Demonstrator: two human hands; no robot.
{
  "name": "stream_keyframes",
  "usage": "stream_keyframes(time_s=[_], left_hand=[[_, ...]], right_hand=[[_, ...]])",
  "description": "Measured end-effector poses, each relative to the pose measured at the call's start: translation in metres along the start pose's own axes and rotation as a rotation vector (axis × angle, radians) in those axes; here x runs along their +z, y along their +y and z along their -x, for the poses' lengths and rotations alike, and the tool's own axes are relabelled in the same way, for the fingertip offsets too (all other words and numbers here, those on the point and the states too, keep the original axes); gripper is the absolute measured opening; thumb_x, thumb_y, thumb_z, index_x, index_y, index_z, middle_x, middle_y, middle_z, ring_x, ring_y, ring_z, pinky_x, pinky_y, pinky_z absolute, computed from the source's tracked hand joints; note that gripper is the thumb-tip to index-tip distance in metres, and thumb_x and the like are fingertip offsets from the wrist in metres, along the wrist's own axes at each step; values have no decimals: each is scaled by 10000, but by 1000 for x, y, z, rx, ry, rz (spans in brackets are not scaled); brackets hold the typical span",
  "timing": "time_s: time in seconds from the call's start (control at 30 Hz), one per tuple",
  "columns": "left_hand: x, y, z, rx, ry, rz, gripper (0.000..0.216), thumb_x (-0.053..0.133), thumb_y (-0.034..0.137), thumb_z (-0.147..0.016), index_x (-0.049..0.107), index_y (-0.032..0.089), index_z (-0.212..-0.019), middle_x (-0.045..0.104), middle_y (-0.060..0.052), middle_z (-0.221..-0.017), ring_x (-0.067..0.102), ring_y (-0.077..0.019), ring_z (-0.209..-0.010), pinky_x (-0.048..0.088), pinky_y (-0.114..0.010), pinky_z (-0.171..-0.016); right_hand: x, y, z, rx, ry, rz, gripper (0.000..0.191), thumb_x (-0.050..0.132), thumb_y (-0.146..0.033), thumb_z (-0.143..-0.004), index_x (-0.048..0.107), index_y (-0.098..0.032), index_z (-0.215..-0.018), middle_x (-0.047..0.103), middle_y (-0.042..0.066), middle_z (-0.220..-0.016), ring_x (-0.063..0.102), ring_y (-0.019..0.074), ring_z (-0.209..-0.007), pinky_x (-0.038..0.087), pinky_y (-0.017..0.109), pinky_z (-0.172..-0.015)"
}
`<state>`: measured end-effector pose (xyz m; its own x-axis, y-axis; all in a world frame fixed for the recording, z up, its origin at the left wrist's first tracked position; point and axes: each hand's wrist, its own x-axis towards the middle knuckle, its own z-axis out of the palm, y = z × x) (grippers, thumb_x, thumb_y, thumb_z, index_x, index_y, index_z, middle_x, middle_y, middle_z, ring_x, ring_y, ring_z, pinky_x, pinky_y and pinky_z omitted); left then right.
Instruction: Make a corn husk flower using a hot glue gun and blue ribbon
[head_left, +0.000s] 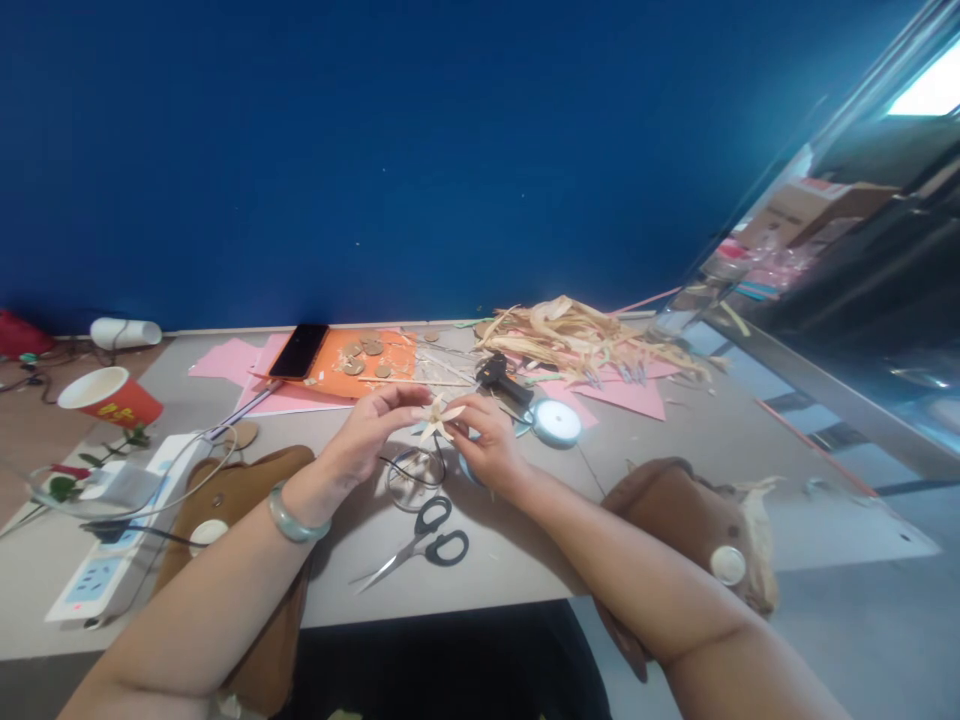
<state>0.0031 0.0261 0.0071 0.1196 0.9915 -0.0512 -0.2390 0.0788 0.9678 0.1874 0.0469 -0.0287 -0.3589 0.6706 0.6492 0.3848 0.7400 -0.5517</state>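
Bare forearms point(637, 560) lead to the left hand point(367, 432) and right hand point(489, 440), their grip pinching a pale flower-shaped piece point(436, 417) just above the counter point(525, 565); its petals point(429, 432) already splay out, while a heap of dry strips point(562, 330) behind seems largely unworked and the scissors point(421, 541) lie unheld nearby

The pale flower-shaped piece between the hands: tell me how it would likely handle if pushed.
The pale flower-shaped piece, small between the left hand and right hand, is probably light. Its thin, splayed petals would likely bend or crease. They resemble the dried husk strips beyond, so may also tear easily.
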Motion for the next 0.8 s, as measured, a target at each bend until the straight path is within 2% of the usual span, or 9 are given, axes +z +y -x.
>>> stream_keyframes(time_s=[0.07,0.2,0.33,0.43,0.6,0.8], left_hand=[[-1,-2,0,30,-39,-43,295,783,253,-664,701,150,-929,702,-48,-911,632,-156,-812,474,-288,-785],[0,-5,0,92,-3,-105,180,791,280,-666,696,150,-746,679,-10,-726,594,-124,-702,463,-263,-728],[2,-5,-1,69,24,-116,193,793,290,-658,669,145,-692,649,6,-660,565,-110,-647,452,-250,-686],[2,-4,-1,43,36,-107,209,785,304,-669,652,143,-686,644,5,-656,564,-108,-638,450,-246,-678],[1,-4,0,65,-9,-114,215,775,302,-690,699,148,-820,685,-17,-770,597,-125,-715,457,-255,-723],[1,-6,0,61,-6,-151,188,777,305,-688,684,143,-703,650,4,-674,558,-105,-659,438,-234,-689]], right_hand=[[1,1,0,-27,-3,4,98,576,-213,-889,670,-200,-865,673,58,-880,599,178,-799,397,325,-747],[1,1,1,-71,-34,35,103,571,-198,-896,670,-196,-871,679,57,-884,601,169,-793,394,325,-740],[2,1,1,-102,-52,66,114,563,-183,-898,670,-196,-860,683,56,-892,601,164,-792,385,331,-747],[2,2,1,-115,-47,70,117,555,-183,-901,668,-198,-877,684,55,-895,604,164,-807,384,331,-748],[2,3,1,-111,-21,91,107,560,-194,-899,665,-194,-881,684,55,-885,599,163,-792,382,329,-731],[2,3,1,-146,-63,94,121,547,-199,-908,664,-189,-881,687,65,-899,599,158,-785,393,329,-742]])
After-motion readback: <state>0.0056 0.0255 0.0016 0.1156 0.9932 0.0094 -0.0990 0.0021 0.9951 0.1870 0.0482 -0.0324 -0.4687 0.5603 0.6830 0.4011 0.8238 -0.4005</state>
